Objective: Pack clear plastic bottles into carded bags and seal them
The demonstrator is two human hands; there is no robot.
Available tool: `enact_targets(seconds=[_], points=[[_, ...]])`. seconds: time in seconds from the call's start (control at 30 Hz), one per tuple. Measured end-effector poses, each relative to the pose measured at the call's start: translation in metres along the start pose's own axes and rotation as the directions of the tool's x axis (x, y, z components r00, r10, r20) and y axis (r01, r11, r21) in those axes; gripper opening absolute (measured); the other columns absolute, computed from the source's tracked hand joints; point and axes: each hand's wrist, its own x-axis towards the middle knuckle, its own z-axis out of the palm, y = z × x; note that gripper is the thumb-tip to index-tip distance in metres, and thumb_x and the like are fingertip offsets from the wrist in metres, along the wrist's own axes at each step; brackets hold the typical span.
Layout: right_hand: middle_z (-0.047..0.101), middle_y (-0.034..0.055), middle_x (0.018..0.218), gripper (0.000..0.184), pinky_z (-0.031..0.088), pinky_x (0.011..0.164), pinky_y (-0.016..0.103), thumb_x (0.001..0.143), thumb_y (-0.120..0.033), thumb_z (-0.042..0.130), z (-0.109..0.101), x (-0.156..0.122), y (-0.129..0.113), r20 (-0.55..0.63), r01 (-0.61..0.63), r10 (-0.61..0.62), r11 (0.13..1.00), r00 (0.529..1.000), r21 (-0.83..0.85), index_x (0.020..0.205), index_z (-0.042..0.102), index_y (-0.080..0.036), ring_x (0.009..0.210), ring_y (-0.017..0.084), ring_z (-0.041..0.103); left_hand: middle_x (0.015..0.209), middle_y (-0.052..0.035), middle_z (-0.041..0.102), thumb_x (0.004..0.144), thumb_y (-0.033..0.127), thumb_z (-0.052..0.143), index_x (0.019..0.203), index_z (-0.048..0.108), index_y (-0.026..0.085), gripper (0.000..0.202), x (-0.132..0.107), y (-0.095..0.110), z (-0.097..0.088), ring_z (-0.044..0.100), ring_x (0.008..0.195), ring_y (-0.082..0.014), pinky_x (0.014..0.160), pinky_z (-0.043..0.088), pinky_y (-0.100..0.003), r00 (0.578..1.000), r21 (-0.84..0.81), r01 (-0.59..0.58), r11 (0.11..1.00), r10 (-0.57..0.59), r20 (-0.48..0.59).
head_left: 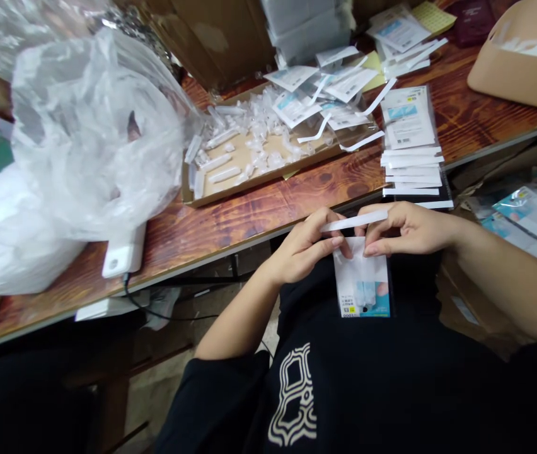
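Between my hands, in front of my dark shirt, hangs a small plastic packet (362, 280) with a white and blue printed card, its lettering upside down to me. My left hand (304, 249) is closed on the packet's upper left edge, the thumb lying along it. At the upper right edge, my right hand (403, 230) pinches the packet with thumb and fingers. A white strip (353, 221) stretches across the fingers of both hands above the packet. Whether the strip is still joined to the packet I cannot tell.
Small clear plastic pieces fill a shallow cardboard tray (244, 189) on the wooden table (193, 230). Loose packets (297, 107) overlap its right end, beside a row of stacked packets (410, 126). A big plastic bag (89, 139) stands left; more packets (533, 214) lie at right.
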Motion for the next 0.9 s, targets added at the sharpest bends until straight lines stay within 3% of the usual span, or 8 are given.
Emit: enact_targets(seconds=[0.23,0.33,0.43,0.57,0.63,0.7,0.8,0.9], points=[[0.073,0.0035,0.097,0.019,0.054,0.084,0.031,0.093,-0.036,0.068,0.006,-0.006,-0.006,0.030,-0.024,0.024,1.000,0.999,0.015,0.084,0.080,-0.025,0.092,0.017,0.067,0.085,-0.0045,0.077,0.099,0.038,0.065,0.096,0.052,0.022,0.021,-0.001,-0.007,0.005,0.074,0.082,-0.0192,0.081,0.055,-0.035,0.999,-0.169,0.026,0.985,-0.021,0.033],[0.073,0.0034,0.094,0.022,0.056,0.083,0.030,0.092,-0.040,0.069,0.005,-0.008,-0.005,-0.080,-0.011,0.010,1.000,0.997,-0.001,0.087,0.082,-0.023,0.088,0.016,0.070,0.090,-0.0046,0.078,0.092,0.037,0.077,0.098,0.054,0.021,0.028,0.001,-0.013,0.011,0.077,0.086,-0.0188,0.079,0.059,-0.032,0.989,-0.204,-0.065,0.977,0.036,-0.142],[0.075,0.0032,0.092,0.020,0.057,0.078,0.029,0.091,-0.041,0.073,0.003,-0.006,-0.008,-0.279,0.048,-0.076,0.993,0.957,-0.104,0.092,0.084,-0.024,0.082,0.016,0.070,0.103,-0.0058,0.078,0.084,0.033,0.085,0.093,0.064,0.020,0.026,0.007,-0.010,0.013,0.075,0.081,-0.0147,0.067,0.059,-0.025,0.914,-0.098,-0.205,0.974,0.155,-0.375],[0.079,-0.0002,0.099,0.025,0.057,0.080,0.030,0.093,-0.023,0.072,-0.004,0.003,-0.029,-0.490,0.241,-0.411,0.896,0.769,-0.372,0.114,0.080,-0.033,0.089,0.016,0.073,0.094,-0.0033,0.076,0.083,0.020,0.085,0.085,0.076,0.021,0.009,0.014,0.013,0.003,0.073,0.076,-0.0123,0.067,0.062,-0.024,0.719,0.230,-0.386,0.894,0.447,-0.532],[0.081,-0.0004,0.104,0.038,0.056,0.085,0.035,0.093,-0.014,0.071,-0.007,0.009,-0.036,-0.517,0.271,-0.572,0.793,0.637,-0.545,0.126,0.075,-0.034,0.095,0.017,0.075,0.087,-0.0013,0.078,0.087,0.016,0.080,0.089,0.078,0.024,0.008,0.013,0.025,-0.004,0.076,0.083,-0.0156,0.082,0.066,-0.033,0.642,0.378,-0.448,0.810,0.586,-0.495],[0.082,0.0003,0.104,0.037,0.054,0.085,0.038,0.093,-0.011,0.070,-0.009,0.013,-0.035,-0.482,0.216,-0.676,0.679,0.557,-0.702,0.123,0.074,-0.032,0.094,0.019,0.076,0.089,0.0000,0.080,0.090,0.016,0.075,0.091,0.079,0.026,0.011,0.010,0.028,-0.009,0.078,0.090,-0.0181,0.098,0.064,-0.044,0.612,0.492,-0.470,0.733,0.672,-0.417],[0.082,-0.0003,0.103,0.022,0.052,0.077,0.036,0.093,-0.013,0.069,-0.005,0.017,-0.011,-0.401,0.136,-0.737,0.549,0.544,-0.825,0.105,0.076,-0.030,0.089,0.018,0.077,0.111,-0.0039,0.079,0.089,0.024,0.076,0.098,0.079,0.025,0.010,0.002,0.015,-0.011,0.074,0.110,-0.0214,0.095,0.063,-0.040,0.668,0.508,-0.306,0.805,0.562,-0.487],[0.083,0.0010,0.100,0.014,0.050,0.071,0.034,0.094,-0.014,0.068,0.006,0.015,0.025,-0.395,0.119,-0.721,0.548,0.569,-0.828,0.096,0.074,-0.027,0.086,0.019,0.077,0.111,-0.0093,0.077,0.081,0.040,0.083,0.106,0.075,0.020,0.033,-0.009,-0.010,-0.004,0.074,0.101,-0.0202,0.068,0.056,-0.025,0.728,0.118,-0.020,0.993,0.095,-0.679]])
